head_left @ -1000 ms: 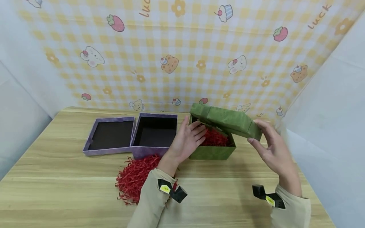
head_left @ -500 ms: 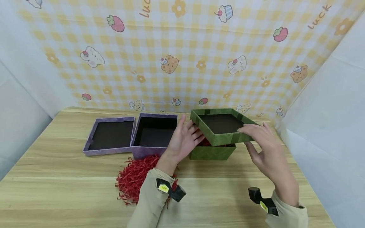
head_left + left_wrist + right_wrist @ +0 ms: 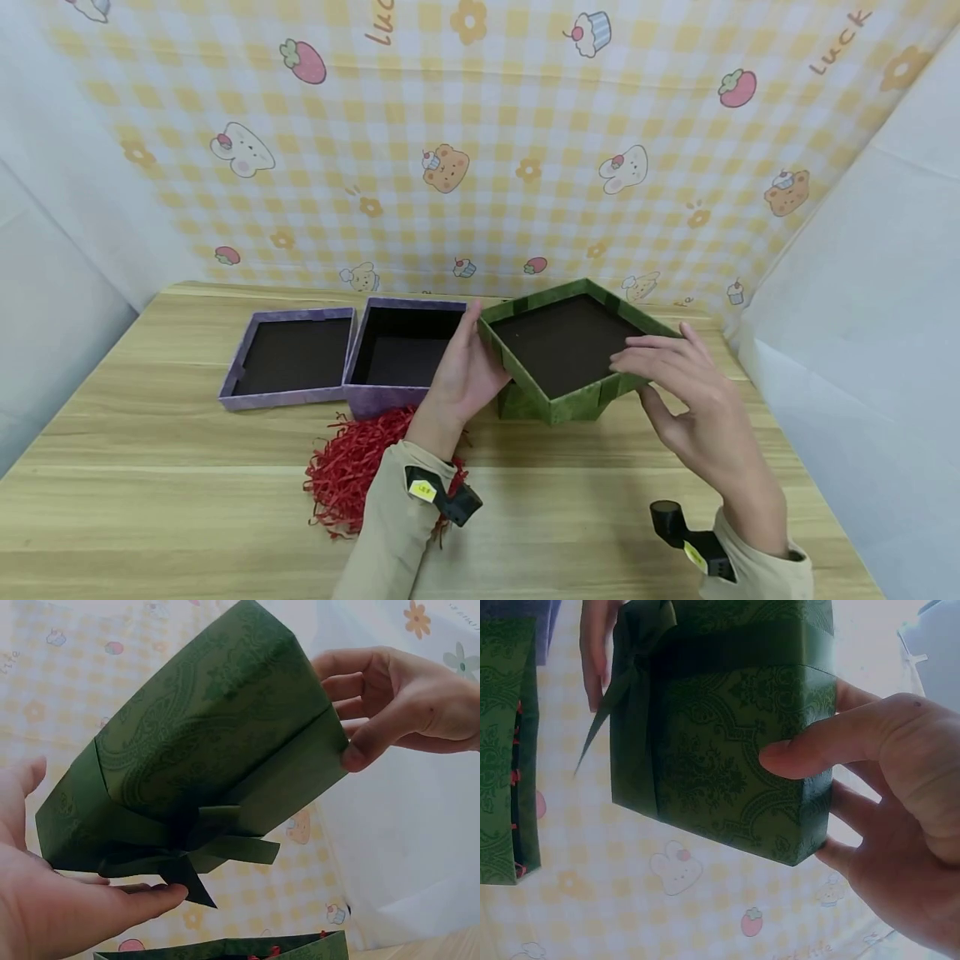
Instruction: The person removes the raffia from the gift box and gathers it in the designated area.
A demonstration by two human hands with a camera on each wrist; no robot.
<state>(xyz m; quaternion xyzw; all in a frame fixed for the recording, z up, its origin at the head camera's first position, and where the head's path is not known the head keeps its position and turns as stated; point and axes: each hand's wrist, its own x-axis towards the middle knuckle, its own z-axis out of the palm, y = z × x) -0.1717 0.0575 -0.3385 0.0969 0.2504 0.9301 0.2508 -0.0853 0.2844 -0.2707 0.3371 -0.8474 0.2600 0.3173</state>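
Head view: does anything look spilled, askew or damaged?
Yes: a red shredded-paper heap lies loose on the wood-grain table, in front of the open purple rectangular box, so it looks possibly spilled. The tilted, ribboned green lid shows no damage.

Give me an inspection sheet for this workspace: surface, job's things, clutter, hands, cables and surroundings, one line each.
Surface: wood-grain table, light brown
Job's things: green box lid, held inside up above the open green box; green ribbon bow on the lid's outer face
Clutter: open purple box; purple box lid beside it, inside up; red paper shreds heaped in front
Hands: left hand at the lid's left corner; right hand grips its right end
Cables: nothing seen
Surroundings: yellow-checked cloth behind, pale sheets at both sides
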